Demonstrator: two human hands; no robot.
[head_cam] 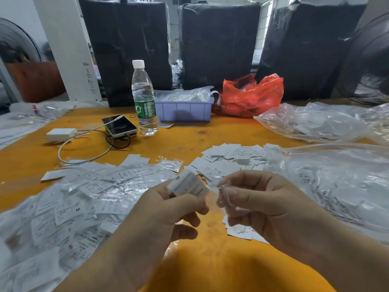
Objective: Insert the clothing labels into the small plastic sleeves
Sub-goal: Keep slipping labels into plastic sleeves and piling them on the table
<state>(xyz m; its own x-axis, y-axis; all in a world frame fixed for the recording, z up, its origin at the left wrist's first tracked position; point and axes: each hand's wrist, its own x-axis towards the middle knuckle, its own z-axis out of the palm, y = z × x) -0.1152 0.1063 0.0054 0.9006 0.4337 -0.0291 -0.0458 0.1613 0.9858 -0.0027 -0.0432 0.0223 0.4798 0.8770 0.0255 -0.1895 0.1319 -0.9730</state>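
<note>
On the left of the orange table [179, 144] lies a big messy heap of bagged labels [69, 207], white paper slips with small black print, each inside shiny clear plastic. Some show a letter S or M. Far behind the heap are a white charger block [61, 133] with its cord, a phone [119, 125] lying flat, and a water bottle [144, 98] standing upright with a white cap. Just right of the bottle sits a pale purple tray [183, 111] with plastic packs in it.

Near the middle, the left hand [168, 209] is held up over the table. Its thumb and curled fingers pinch a white label [188, 185] (the print on it is too blurry to read). Just beside it, the right hand [259, 199] pinches a small clear sleeve [226, 197] between its thumb and fingertips. The label and the sleeve are close together but the label is not inside yet.

Behind the hands lies a pile of bare labels [229, 159], with a few more under the right hand. Far back is a red plastic bag [250, 95]. On the right side are large clear plastic bags [328, 165], crumpled and see-through, with more paper slips inside.
</note>
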